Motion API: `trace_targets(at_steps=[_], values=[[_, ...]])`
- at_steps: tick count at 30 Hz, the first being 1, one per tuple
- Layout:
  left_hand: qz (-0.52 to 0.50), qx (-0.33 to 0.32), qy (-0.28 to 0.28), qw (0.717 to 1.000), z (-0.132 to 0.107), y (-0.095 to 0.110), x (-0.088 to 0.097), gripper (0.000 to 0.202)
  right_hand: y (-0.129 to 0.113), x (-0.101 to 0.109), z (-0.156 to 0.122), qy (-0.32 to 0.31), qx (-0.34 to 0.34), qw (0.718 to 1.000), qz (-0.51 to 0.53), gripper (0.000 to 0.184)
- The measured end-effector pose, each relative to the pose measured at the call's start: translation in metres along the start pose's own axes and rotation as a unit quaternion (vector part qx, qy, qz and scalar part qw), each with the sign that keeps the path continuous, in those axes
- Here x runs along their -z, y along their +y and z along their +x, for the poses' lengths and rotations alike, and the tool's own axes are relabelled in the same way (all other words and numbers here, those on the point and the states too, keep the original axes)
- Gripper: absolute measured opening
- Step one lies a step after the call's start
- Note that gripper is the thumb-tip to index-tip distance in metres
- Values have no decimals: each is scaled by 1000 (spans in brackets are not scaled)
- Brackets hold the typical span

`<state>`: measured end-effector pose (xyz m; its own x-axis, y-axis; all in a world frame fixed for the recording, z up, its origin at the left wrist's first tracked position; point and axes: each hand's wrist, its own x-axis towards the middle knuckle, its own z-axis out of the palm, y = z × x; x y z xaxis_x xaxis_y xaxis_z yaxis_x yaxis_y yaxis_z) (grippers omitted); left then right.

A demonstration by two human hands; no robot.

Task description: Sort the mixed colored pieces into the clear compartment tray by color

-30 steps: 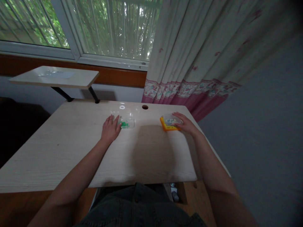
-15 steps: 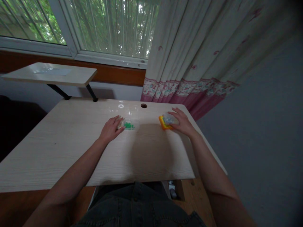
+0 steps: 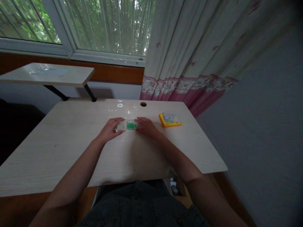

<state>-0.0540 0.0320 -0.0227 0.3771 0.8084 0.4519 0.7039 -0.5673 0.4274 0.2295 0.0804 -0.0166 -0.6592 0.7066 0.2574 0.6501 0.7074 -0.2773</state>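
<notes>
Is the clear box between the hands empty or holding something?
Not empty: green pieces show through the clear box, touched by left hand and right hand.

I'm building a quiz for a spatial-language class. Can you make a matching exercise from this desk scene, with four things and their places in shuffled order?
Things:
1. clear box of green pieces
2. orange-yellow box
3. round hole
4. curtain

Places:
A. near the far edge of the desk
B. hanging right of the window
C. between the left hand and right hand
D. on the desk, right of both hands, untouched

Pairs: 1-C, 2-D, 3-A, 4-B.
</notes>
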Motion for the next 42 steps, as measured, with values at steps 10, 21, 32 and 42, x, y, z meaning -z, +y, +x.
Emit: trace_targets(at_steps=[10, 21, 32, 42], values=[[9, 35, -34, 999, -4, -12, 11, 63, 5, -2, -10, 12, -55, 997, 46, 60], [-7, 54, 4, 999, -2, -1, 8, 60, 35, 116, -63, 152, -76, 984, 49, 54], [-16, 79, 57, 995, -5, 6, 11, 52, 121, 146, -112, 91, -133, 986, 46, 49], [-26, 36, 45, 998, 0, 24, 11, 51, 20, 128, -91, 172, -54, 984, 5, 43]])
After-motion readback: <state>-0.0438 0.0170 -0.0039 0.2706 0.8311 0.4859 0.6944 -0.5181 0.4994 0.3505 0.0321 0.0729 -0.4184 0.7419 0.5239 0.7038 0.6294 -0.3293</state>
